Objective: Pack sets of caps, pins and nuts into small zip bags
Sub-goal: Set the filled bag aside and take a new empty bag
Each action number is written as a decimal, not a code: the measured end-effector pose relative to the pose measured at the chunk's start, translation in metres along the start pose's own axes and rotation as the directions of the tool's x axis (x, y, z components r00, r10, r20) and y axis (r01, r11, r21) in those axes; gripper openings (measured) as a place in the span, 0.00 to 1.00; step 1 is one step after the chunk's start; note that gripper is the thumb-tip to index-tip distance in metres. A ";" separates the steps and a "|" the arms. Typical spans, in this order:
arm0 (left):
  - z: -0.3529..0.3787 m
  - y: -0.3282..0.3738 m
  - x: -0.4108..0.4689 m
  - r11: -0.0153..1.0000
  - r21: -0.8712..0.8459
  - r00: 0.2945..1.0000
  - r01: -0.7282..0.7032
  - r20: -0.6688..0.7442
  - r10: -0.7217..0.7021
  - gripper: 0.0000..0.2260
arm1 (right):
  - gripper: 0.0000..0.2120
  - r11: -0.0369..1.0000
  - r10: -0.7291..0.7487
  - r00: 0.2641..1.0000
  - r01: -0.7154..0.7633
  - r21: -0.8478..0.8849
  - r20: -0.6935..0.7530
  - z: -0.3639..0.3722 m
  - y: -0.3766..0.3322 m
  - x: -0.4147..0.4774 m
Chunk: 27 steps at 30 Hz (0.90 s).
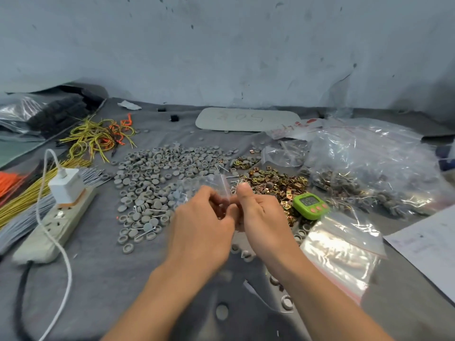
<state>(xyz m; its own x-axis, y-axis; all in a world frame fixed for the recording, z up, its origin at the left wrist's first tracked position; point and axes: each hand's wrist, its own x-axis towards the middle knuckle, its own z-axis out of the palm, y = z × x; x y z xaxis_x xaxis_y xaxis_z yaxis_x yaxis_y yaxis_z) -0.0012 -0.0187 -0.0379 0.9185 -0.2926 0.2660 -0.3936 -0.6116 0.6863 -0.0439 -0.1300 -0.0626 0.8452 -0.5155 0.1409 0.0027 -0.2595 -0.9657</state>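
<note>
The left hand point(202, 222) and right hand point(261, 215) are working knuckle to knuckle. Both are curling their fingers round the near edge of a small zip bag point(206, 184) and pinching it, with the right thumb sticking upward. Blur is hiding exactly where each fingertip is sitting. The bag is standing up just beyond the fingers, and something grey is showing through its left side, so I judge it is being sealed rather than opened, though I cannot tell for certain. To do this well, the person should be gripping the two lips of the mouth level with each other. The pinch should be sliding along the zip from one end to the other, while the contents are kept down and clear of the track. Just beyond and left of the hands the grey caps point(152, 173) are lying spread out. The brassy nuts point(278, 183) are heaped just beyond the right hand, with thin pins point(234, 179) scattered between the two heaps. A green timer point(310, 205) is sitting right of the right hand. Empty bags point(342, 247) are lying beside the right forearm, within easy reach.
</note>
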 end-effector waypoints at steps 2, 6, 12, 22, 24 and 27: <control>0.005 0.000 -0.001 1.000 0.002 1.000 -0.025 0.006 0.025 0.10 | 0.45 1.000 0.003 1.000 -0.004 -0.019 -0.007 -0.004 0.002 0.001; 0.010 -0.003 0.005 0.998 0.041 0.998 -0.053 -0.029 0.054 0.08 | 0.34 1.000 0.031 1.000 -0.031 0.001 0.002 -0.008 0.003 0.002; 0.010 -0.006 0.019 0.925 -0.360 0.970 0.125 0.238 -0.039 0.12 | 0.08 0.987 -0.034 0.985 0.007 -0.160 -0.169 -0.025 -0.003 0.000; 0.002 -0.001 0.019 0.953 -0.265 0.962 0.149 0.261 -0.078 0.12 | 0.11 0.989 -0.051 0.998 0.046 -0.143 -0.025 -0.024 -0.014 -0.010; 0.002 0.001 0.015 0.972 -0.195 0.963 0.132 0.258 -0.079 0.14 | 0.19 0.993 -0.011 0.998 0.019 -0.120 0.064 -0.020 -0.014 -0.010; 0.002 0.005 0.010 0.987 -0.124 0.969 0.104 0.238 -0.072 0.13 | 0.21 0.991 0.021 0.993 -0.005 -0.134 0.120 -0.021 -0.013 -0.009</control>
<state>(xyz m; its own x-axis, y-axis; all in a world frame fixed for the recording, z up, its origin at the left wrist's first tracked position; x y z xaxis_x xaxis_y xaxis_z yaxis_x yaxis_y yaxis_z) 0.0064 -0.0261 -0.0331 0.9089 -0.4143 0.0473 -0.2884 -0.5426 0.7889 -0.0629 -0.1389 -0.0468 0.9032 -0.4190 0.0934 -0.0729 -0.3641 -0.9285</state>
